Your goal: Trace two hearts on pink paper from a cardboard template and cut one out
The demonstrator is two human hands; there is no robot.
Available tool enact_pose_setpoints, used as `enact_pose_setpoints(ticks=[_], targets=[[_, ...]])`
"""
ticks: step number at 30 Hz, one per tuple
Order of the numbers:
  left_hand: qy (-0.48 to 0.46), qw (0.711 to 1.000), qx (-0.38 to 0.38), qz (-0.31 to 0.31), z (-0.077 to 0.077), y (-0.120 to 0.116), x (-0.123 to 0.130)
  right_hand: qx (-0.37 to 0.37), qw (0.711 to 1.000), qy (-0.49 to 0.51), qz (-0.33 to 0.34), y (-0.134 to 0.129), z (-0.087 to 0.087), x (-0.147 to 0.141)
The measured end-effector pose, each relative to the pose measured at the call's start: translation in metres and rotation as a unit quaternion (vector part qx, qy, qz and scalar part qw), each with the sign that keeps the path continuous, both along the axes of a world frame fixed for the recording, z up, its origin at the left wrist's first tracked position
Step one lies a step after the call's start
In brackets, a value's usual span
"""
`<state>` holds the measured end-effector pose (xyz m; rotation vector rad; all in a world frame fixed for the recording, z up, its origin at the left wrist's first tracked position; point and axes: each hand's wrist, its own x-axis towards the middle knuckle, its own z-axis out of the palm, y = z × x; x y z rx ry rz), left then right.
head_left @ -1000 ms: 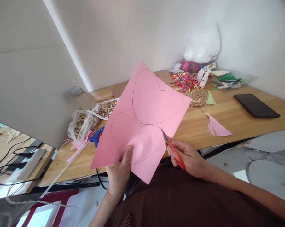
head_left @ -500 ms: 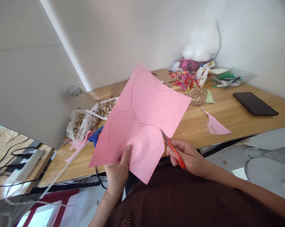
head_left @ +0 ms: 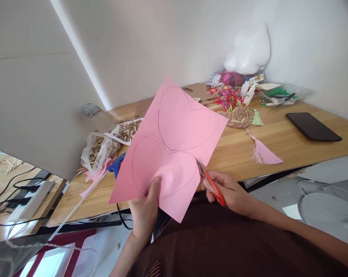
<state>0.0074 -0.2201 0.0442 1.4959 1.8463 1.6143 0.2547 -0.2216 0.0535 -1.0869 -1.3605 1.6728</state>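
A sheet of pink paper (head_left: 174, 169) with two heart outlines drawn on it is held up over the table's front edge. My left hand (head_left: 146, 209) pinches its lower edge, thumb on top and the fingers hidden behind. In my right hand (head_left: 228, 190) are red-handled scissors (head_left: 214, 186), my fingers wrapped round the handles. Their blades sit in a cut at the paper's right side, with the tips by the upper right curve of the lower heart. The blades look nearly closed.
Behind the paper on the wooden table (head_left: 272, 138) lie a pink tassel (head_left: 265, 148), a round woven piece (head_left: 239, 116), a black tablet (head_left: 313, 126) and colourful cords (head_left: 227, 98). Left are a bag of peanuts (head_left: 97, 152), a tray of shells (head_left: 127, 130) and a power strip (head_left: 31, 202).
The upper part of the paper has shifted slightly left. Both hands keep their grips, and the scissors stay at nearly the same spot of the cut.
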Motion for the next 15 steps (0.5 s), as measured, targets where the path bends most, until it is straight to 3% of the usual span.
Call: enact_pose_setpoints(ticks=[7,15], targets=[[-0.02,0.999,-0.006,0.029,0.0,-0.002,0.007,0.015,1.0,0.013,0.005,-0.001,-0.008,-0.003],[-0.057,0.998,-0.01,0.018,-0.004,-0.001,0.011,0.013,1.0,0.021,0.006,0.0,-0.011,-0.003]])
